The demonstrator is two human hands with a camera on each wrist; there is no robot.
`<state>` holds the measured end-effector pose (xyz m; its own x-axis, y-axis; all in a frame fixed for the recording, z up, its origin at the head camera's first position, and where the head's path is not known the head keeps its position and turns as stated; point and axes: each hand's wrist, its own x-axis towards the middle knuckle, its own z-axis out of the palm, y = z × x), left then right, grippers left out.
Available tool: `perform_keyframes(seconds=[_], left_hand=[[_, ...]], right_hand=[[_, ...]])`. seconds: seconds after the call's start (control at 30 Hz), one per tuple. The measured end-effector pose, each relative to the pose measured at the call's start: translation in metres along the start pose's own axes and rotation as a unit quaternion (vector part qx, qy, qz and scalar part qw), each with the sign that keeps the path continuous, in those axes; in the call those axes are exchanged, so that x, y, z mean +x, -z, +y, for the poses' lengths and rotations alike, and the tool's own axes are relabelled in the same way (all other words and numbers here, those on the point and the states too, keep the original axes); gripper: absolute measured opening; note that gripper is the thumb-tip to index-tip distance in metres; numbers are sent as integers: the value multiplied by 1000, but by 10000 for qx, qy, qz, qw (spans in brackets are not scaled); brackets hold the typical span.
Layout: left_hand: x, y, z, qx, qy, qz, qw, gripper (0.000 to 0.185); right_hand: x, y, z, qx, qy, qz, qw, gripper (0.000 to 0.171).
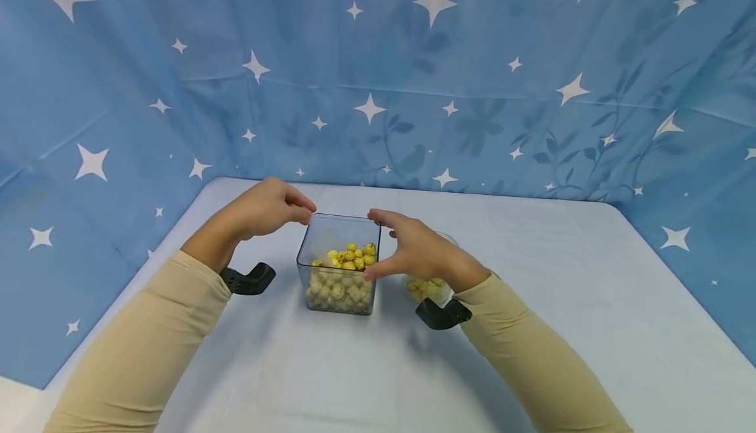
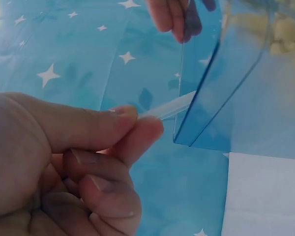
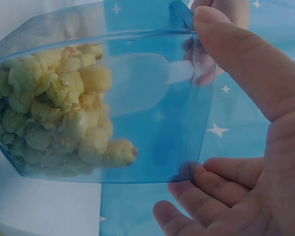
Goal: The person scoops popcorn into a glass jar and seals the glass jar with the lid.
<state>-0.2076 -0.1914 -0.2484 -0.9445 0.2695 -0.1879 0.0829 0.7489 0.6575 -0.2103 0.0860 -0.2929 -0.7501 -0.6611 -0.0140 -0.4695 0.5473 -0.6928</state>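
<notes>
A clear bluish square container [image 1: 354, 224] stands on the table with yellow popcorn [image 1: 352, 257] in its lower part. My left hand [image 1: 266, 208] is at its far left rim. In the left wrist view, thumb and index finger pinch the thin handle of a whitish translucent spoon [image 2: 169, 106]. The spoon's broad end [image 3: 137, 81] shows through the wall in the right wrist view, above the popcorn. My right hand [image 1: 422, 249] holds the container by its right side, thumb at the near corner and fingertips at the far one.
A clear round bowl [image 1: 447, 237] with pale yellow pieces sits right of the container, partly hidden behind my right hand and wrist. A white cloth covers the table [image 1: 543, 288]. A blue star-patterned curtain [image 1: 331, 52] hangs behind it.
</notes>
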Motion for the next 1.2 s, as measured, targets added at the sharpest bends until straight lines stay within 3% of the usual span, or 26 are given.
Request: perform_keyframes(seconds=[0.27,0.6,0.83,1.2], left_hand=[[7,-10,4,-227,69,-122,9996,30],[4,-6,4,-320,112,-78,9994,30],[11,-20,1,-778,156,-301,9964,29],[7,-9,-13,-1537,51,-286,9877,33]], right_hand=[[0,0,0,43,-118,60,9999,107],[1,-1,2,6,-87,58,9999,106],[2,-1,4,-15,-4,36,10000,106],[-1,0,2,-17,-14,69,10000,107]])
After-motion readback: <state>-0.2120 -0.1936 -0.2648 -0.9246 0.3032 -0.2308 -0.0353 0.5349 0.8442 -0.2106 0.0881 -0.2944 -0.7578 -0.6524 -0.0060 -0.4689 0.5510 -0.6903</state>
